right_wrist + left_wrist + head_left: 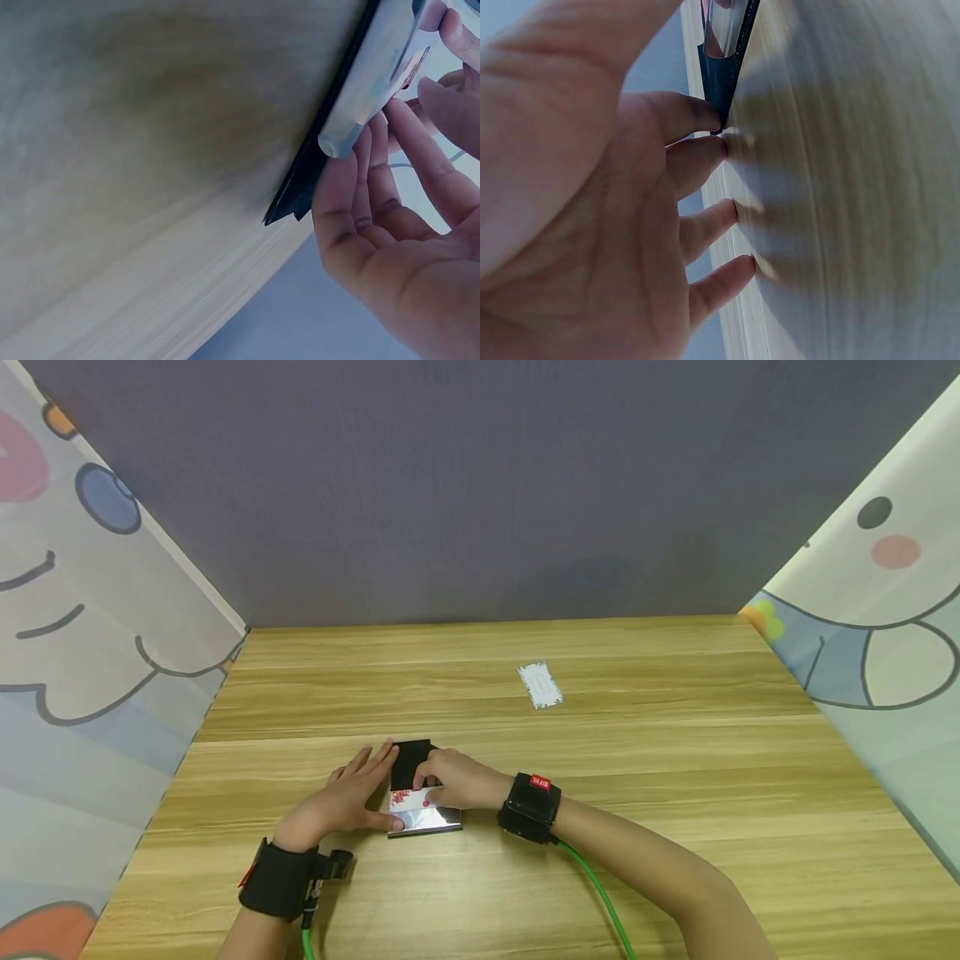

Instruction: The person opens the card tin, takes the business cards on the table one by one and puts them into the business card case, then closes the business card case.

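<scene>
A small black card holder [411, 762] with clear plastic sleeves [431, 820] lies spread on the table, left of centre. Across its middle is a white card with red print [405, 800]. My right hand [459, 779] pinches this card between thumb and fingers, its other fingers lying along the sleeve [349, 112] in the right wrist view. With fingers spread, my left hand [337, 806] rests at the holder's left side. Its index fingertip touches the upper corner and its thumb presses on the lower sleeve. In the left wrist view the other fingertips [746, 266] rest on the wood.
A second white card with a patterned border [540, 685] lies flat farther back, right of the holder. The wooden table [675, 735] ends at a dark back panel [487, 493]. Cartoon-printed sheets [892, 602] stand at both sides. A green cable [600, 889] trails from the right wrist.
</scene>
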Motion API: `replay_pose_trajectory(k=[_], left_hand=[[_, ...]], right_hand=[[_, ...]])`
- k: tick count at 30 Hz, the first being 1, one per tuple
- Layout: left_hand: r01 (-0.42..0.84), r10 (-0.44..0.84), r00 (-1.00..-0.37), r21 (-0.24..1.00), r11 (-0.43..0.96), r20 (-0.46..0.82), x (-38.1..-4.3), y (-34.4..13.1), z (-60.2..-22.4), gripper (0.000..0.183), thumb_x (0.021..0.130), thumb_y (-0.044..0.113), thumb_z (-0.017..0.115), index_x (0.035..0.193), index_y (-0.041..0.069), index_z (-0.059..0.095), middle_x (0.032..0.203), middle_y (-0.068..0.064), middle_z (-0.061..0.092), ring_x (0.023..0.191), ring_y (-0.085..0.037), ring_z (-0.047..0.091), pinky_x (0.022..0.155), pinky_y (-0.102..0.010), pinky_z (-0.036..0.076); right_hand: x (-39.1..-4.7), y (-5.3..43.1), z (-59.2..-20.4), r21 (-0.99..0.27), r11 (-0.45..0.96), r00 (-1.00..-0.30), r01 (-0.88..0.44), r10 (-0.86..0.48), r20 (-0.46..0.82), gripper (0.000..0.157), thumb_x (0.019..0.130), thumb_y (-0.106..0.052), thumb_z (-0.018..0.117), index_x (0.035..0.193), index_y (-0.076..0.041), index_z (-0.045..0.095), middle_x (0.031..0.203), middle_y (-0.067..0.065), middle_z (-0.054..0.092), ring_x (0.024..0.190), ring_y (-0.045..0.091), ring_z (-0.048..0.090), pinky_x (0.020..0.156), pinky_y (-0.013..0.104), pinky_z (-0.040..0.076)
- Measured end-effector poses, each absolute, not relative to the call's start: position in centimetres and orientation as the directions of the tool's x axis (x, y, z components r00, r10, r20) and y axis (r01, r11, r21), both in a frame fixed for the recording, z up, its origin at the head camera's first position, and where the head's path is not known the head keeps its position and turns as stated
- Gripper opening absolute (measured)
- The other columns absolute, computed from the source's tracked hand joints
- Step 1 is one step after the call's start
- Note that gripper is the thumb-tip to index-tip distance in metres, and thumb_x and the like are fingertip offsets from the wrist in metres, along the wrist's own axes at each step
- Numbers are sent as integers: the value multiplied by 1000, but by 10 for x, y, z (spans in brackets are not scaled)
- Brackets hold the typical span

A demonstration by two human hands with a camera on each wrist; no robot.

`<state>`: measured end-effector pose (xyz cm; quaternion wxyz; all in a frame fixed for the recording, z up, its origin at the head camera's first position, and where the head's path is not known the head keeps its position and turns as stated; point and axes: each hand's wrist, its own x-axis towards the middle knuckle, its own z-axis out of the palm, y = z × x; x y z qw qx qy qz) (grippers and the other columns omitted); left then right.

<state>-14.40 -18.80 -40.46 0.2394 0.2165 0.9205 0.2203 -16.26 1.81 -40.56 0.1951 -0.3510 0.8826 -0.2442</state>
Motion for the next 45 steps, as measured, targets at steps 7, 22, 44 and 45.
replay_pose_trajectory(k=[7, 22, 44, 45], left_hand=[[295, 507, -789, 509, 809, -348, -145, -189, -406, 104, 72, 50, 70, 146, 3, 15, 153, -17, 8, 137, -46, 4, 99, -70, 12], [304, 507, -795, 506, 807, -331, -146, -192, -412, 105, 71, 51, 71, 146, 3, 15, 154, -16, 9, 138, -44, 3, 99, -71, 11], [305, 513, -793, 515, 801, -329, -144, -190, -408, 105, 72, 50, 70, 146, 3, 14, 154, -16, 7, 137, -46, 5, 99, -70, 11], [305, 514, -792, 516, 800, -329, -144, -190, -408, 105, 72, 50, 70, 146, 3, 14, 154, -16, 7, 137, -46, 5, 99, -70, 10]], right_hand=[[-166, 22, -405, -610, 611, -679, -504, -717, -157, 19, 85, -7, 62, 103, -5, 63, 80, 0, 55, 69, 5, 46, 61, 13, 38], [-197, 64, -406, -647, 709, -898, -280, -432, -85, 19, 85, -3, 59, 104, 1, 61, 85, 7, 60, 76, 15, 54, 66, 24, 45], [-239, 137, -410, -460, 886, -998, 54, 29, -62, 57, 76, -17, 70, 120, 11, 47, 111, 28, 48, 101, 42, 46, 83, 49, 43], [-239, 138, -410, -447, 893, -997, 60, 33, -67, 58, 76, -19, 71, 119, 12, 47, 110, 27, 47, 101, 42, 46, 83, 50, 43]])
